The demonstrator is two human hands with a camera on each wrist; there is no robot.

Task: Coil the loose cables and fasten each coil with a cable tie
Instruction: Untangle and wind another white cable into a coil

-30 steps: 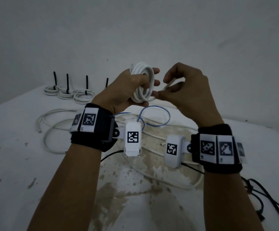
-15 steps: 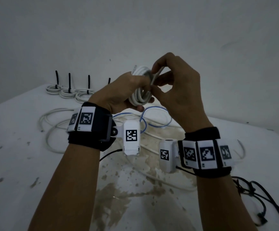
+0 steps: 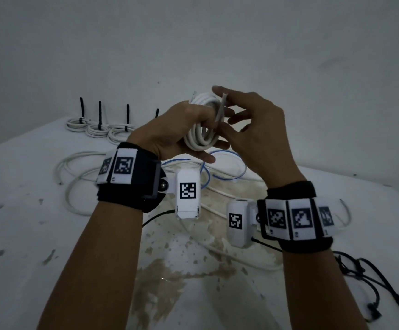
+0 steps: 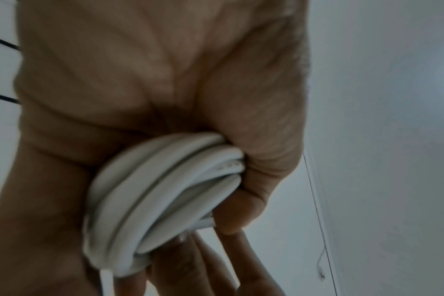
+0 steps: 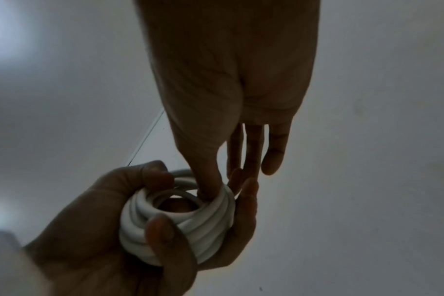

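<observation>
- Head view: the left hand [image 3: 169, 132] is holding a white coil [image 3: 202, 129] up above the table [image 3: 14, 210], its fingers curling round the loops. The right hand [image 3: 253, 129] is meeting it from the right, pinching the cable end [image 3: 221, 108] between thumb and forefinger against the coil's top; the other fingers are spreading loosely. At the table's far left edge, tied coils [image 3: 98, 129] are lying in a row, each with a black tie [image 3: 100, 113] sticking upright. Loose white cables [image 3: 74, 177] and a blue cable [image 3: 227, 167] are sprawling on the table under the hands. Black cords [image 3: 372, 282] are trailing at the right edge.
- Left wrist view: the left hand [image 4: 165, 90] is clamping the coil [image 4: 160, 200], thumb pressing its side; fingers of the right hand [image 4: 216, 266] are showing beneath, blurred.
- Right wrist view: the right hand [image 5: 231, 90] is reaching down, its thumb dipping inside the coil [image 5: 180, 222] rim and the other fingers hanging straight behind. The left hand [image 5: 101, 240] is cupping the coil from below, thumb lying across the loops.
</observation>
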